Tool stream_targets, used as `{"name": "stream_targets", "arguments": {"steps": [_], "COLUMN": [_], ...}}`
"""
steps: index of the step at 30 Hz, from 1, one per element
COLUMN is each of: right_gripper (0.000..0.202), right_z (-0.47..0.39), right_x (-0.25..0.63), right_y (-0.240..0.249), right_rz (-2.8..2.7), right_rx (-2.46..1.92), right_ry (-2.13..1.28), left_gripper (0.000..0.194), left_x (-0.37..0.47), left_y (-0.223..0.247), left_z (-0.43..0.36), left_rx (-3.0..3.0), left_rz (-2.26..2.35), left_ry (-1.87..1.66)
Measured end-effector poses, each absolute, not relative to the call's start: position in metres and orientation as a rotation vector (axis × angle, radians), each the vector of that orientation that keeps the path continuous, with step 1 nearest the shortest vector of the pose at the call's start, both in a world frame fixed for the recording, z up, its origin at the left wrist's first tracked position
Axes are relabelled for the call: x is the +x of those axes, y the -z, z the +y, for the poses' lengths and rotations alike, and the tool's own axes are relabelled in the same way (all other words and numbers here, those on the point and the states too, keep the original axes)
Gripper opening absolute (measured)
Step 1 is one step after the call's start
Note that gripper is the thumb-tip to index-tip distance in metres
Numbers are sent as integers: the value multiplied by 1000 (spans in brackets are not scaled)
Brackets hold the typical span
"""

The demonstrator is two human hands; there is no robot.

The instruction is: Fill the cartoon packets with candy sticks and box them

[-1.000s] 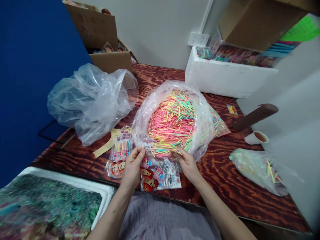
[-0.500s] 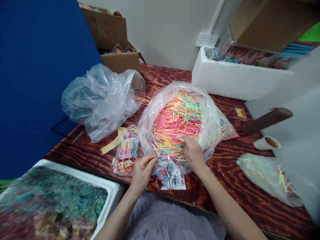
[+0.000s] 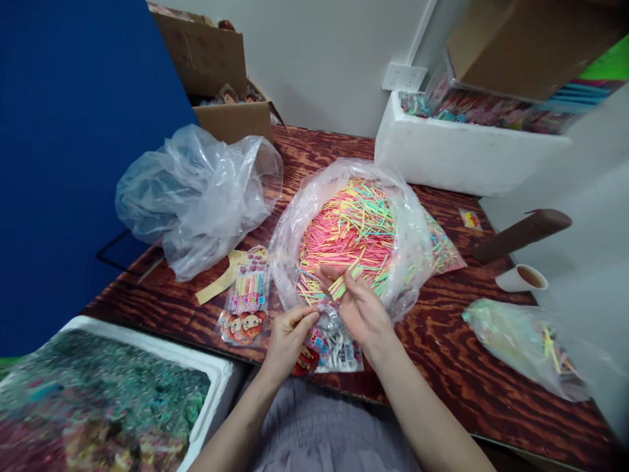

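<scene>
1. The right hand point(image 3: 361, 311), near the middle of the frame, has its palm turned up and its fingers curved around a small bundle point(image 3: 343, 283) of thin sticks, the thumb resting against them.
2. The left hand point(image 3: 291, 331) is just beside it, lower in the frame, thumb and forefinger pressed together; I cannot tell whether anything is pinched there. The two hands are apart.
3. The bundle is above the near edge of the pile point(image 3: 344, 229), which fills the open bag point(image 3: 285, 246) at mid-frame.
4. The sticks look very light, straight and fairly stiff, likely easy to snap and apt to slide over one another. A gentle hold around the middle, ends kept level, would seem to suit them.
5. They are slim rods in pink, yellow, green and blue, seemingly matt. The bag is thin, crinkled, cloudy plastic, with its mouth rolled into a soft ring.
6. Flat, glossy printed packets point(image 3: 246, 298) lie left of the bag; more wrappers point(image 3: 339, 354), some silvery, lie below the hands.
7. The tabletop point(image 3: 442, 360) has dark red-brown wavy grain. A crumpled clear sack point(image 3: 206, 187) sits at the left, a paper cup point(image 3: 521, 278) at the right.
</scene>
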State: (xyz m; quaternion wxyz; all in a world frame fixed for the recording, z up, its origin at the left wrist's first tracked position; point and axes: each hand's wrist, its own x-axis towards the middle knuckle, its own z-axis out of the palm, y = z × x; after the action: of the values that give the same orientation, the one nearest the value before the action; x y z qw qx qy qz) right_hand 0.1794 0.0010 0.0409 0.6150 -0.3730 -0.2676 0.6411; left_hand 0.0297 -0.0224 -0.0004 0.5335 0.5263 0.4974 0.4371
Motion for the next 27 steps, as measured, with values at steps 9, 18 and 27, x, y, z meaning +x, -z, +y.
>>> {"name": "stream_targets", "arguments": {"steps": [9,18,27], "right_gripper": [33,16,23], "right_z": [-28,-38,-55], "right_x": [178,167,139], "right_y": [-44,-44,-38], "right_rz": [-1065,-1490,-1525], "right_rx": [-1192,-1266,-1240], "right_ry": [-1377,-933,-875], "left_gripper": [17,24,24], "left_x": [24,17,-5], "left_y": [4,6,-6], "left_z": [-25,-22,-20], "left_rx": [1190,1049,1012], "left_rz": [1155,1119,1111], "left_ry": [-1094,-1049,-1040]}}
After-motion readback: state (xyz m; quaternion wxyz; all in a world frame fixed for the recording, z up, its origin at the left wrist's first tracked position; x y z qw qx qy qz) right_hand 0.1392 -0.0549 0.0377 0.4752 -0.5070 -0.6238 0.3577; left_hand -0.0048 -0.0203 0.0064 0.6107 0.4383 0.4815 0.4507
